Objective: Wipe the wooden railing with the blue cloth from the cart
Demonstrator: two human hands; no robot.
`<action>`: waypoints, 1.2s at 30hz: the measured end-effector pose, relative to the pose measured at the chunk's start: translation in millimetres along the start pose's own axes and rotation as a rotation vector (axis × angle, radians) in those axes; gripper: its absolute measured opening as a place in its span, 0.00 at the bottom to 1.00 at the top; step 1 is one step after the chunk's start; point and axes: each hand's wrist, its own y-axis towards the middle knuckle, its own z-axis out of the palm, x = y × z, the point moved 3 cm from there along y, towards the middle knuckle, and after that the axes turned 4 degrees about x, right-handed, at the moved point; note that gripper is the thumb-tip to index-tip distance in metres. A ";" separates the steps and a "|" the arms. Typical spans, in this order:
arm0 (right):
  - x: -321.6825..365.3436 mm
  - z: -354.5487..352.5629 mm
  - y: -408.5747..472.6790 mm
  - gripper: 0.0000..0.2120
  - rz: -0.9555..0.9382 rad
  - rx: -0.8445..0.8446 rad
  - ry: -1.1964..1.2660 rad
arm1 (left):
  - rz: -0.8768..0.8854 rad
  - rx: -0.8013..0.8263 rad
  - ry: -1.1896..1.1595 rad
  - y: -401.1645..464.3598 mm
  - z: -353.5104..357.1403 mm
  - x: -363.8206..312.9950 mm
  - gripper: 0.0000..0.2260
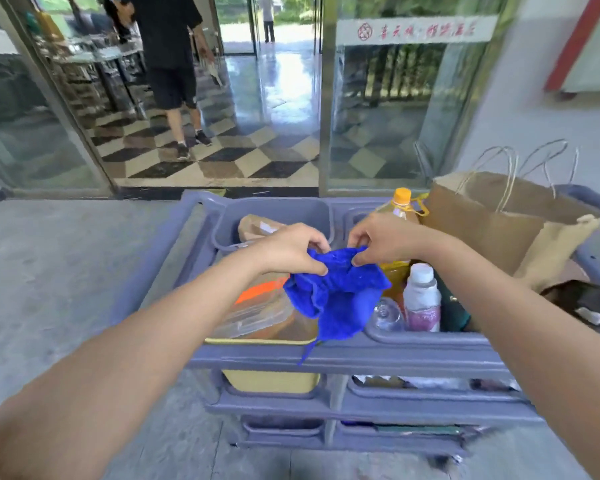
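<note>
Above the cart [343,355], the left hand [291,249] and right hand [378,237] each pinch the blue cloth [336,296], whose hanging corner could catch the white bottle [422,297] and tip it.

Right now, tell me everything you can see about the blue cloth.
The blue cloth is a bright royal-blue, fuzzy fabric, like microfibre, bunched and crumpled. Both hands pinch its top edge: the left hand and the right hand. It hangs over the grey cart, in front of the bottles, with a thin strand dangling onto the cart's front rail.
</note>
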 end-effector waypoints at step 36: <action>-24.8 89.5 -41.8 0.11 0.689 -0.136 0.226 | 0.383 0.534 0.238 73.7 69.8 11.3 0.16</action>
